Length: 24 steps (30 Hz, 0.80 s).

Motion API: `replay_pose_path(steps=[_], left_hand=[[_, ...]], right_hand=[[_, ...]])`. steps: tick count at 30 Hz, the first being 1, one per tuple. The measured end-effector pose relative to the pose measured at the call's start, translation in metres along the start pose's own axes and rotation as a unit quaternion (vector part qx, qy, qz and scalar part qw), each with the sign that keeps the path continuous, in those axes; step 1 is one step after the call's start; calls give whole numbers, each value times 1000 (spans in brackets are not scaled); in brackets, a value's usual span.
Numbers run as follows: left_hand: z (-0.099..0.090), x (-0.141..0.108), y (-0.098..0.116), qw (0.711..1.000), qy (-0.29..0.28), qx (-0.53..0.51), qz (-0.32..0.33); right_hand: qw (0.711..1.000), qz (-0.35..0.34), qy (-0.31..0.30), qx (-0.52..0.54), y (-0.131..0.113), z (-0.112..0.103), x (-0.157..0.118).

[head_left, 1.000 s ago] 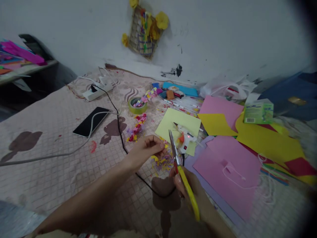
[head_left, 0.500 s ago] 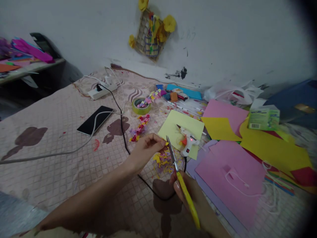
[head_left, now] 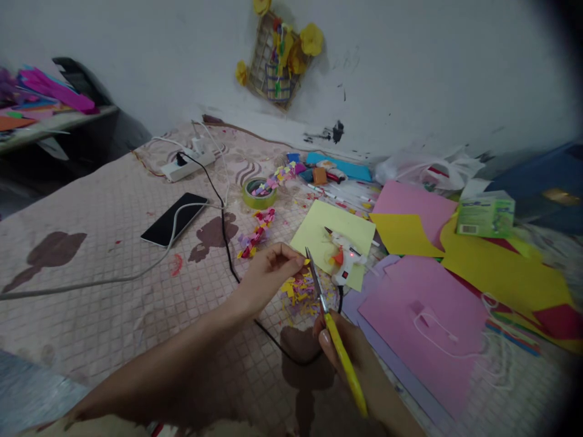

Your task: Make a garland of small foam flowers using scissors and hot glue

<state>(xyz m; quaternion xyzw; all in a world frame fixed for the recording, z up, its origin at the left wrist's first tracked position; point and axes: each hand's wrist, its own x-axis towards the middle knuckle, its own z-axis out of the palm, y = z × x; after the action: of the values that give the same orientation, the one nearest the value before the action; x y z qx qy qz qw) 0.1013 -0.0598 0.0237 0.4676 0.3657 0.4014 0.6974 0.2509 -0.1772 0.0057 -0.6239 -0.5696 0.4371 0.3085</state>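
In the head view, the person's left hand (head_left: 273,273), at the centre, pinches a small yellow piece (head_left: 306,261) between thumb and forefinger. The right hand (head_left: 348,343), lower centre, curls around yellow-handled scissors (head_left: 344,361), their blades beside the piece, above the paper scraps (head_left: 300,292).

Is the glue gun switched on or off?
The glue gun looks switched on: a red light glows on its white body. Whether it is hot, I cannot tell.
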Motion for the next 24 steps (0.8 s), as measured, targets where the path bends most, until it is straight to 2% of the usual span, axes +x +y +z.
replay_pose_path(steps=[7, 19, 24], left_hand=[[-3, 0, 8, 999, -13, 36, 23], [-4, 2, 8, 999, -20, 38, 16], [-7, 3, 10, 999, -32, 33, 7]], right_hand=[[998, 24, -36, 35, -2, -2, 1], [1000, -3, -12, 9, 11, -1, -2], [1000, 10, 3, 5, 11, -3, -2]])
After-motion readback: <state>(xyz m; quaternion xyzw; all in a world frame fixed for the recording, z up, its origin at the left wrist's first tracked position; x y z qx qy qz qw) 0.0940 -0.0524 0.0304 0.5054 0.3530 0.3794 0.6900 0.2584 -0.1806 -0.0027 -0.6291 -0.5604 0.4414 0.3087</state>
